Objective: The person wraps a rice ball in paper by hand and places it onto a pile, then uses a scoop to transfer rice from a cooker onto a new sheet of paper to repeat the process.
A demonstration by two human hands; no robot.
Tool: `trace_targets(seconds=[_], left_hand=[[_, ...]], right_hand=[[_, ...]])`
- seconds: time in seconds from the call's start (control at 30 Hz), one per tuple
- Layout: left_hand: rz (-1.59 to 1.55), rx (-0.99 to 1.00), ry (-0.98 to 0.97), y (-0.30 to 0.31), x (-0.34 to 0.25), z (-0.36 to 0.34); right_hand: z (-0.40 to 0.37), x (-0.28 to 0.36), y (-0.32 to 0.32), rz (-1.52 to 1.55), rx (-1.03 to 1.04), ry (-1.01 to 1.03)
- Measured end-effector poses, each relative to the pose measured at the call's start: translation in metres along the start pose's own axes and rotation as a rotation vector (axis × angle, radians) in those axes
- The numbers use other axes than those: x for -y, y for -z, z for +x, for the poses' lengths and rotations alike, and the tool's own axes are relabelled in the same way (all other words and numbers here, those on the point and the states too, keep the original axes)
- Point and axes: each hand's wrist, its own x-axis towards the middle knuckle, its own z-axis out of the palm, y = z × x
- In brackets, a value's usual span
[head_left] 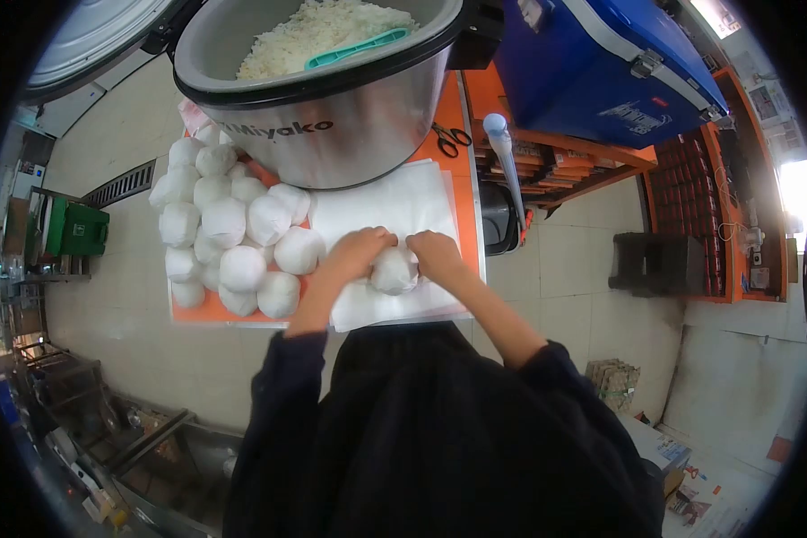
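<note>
A round white paper-wrapped bundle (394, 271) sits on a stack of white paper sheets (368, 211) on the orange table. My left hand (360, 251) curls at the bundle's upper left side, and my right hand (435, 255) curls at its upper right. Both hands' fingers are bent in at the far edge of the bundle; what lies between the fingertips is too small to tell. Left of the papers, several similar white bundles (223, 222) are piled. Behind them stands a large silver cooker (368, 134) with white rice (309, 34) and a teal scoop (357, 48) inside.
Black scissors (451, 140) lie right of the cooker on the orange table (464, 179). A blue cooler box (605, 72) stands at the upper right. A pale-handled object (507, 166) rises beside the table's right edge, near a black bin (498, 218).
</note>
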Motion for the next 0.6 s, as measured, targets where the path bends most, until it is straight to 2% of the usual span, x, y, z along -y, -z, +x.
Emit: trace_targets(seconds=[0.03,0.07,0.1,0.13,0.17,0.2,0.23,0.27,0.3,0.33,0.4,0.47,0.53,0.57,0.6], left_hand=[[-0.123,0.269,-0.035,0.009,0.003,0.006],[-0.112,0.401,0.057,0.014,0.0,0.008],[-0.111,0.396,0.057,0.004,0.0,0.002],[-0.111,0.173,0.108,-0.018,0.0,-0.014],[-0.112,-0.047,0.161,-0.037,-0.004,-0.033],[-0.135,-0.314,0.182,-0.051,-0.019,-0.048],[-0.082,-0.293,0.334,-0.049,-0.034,-0.056],[-0.08,-0.303,0.428,-0.06,-0.04,-0.062],[-0.077,-0.313,0.527,-0.072,-0.042,-0.066],[-0.076,-0.307,0.535,-0.08,-0.04,-0.067],[-0.097,-0.577,0.414,-0.09,-0.042,-0.07],[-0.129,-0.524,0.424,-0.091,-0.048,-0.075],[-0.157,-0.486,0.415,-0.081,-0.052,-0.077],[-0.084,-0.441,0.368,-0.076,-0.056,-0.081],[-0.015,-0.391,0.329,-0.074,-0.059,-0.085]], right_hand=[[0.004,-0.003,0.001,0.05,0.238,-0.005],[-0.001,-0.002,-0.002,0.048,0.239,-0.003],[-0.008,-0.002,-0.009,0.07,0.104,0.002],[-0.016,0.0,-0.015,0.095,-0.028,0.007],[-0.029,0.008,-0.02,0.097,-0.024,0.009],[-0.042,0.019,-0.026,0.154,-0.17,-0.076],[-0.05,0.027,-0.03,0.211,-0.317,-0.163],[-0.054,0.03,-0.035,0.215,-0.314,-0.159],[-0.058,0.031,-0.042,0.3,-0.427,-0.172],[-0.061,0.033,-0.049,0.386,-0.54,-0.192],[-0.067,0.033,-0.058,0.408,-0.536,-0.182],[-0.074,0.038,-0.063,0.429,-0.546,-0.166],[-0.08,0.049,-0.054,0.383,-0.421,-0.163],[-0.076,0.052,-0.05,0.378,-0.434,-0.153],[-0.074,0.06,-0.042,0.321,-0.336,-0.224]])
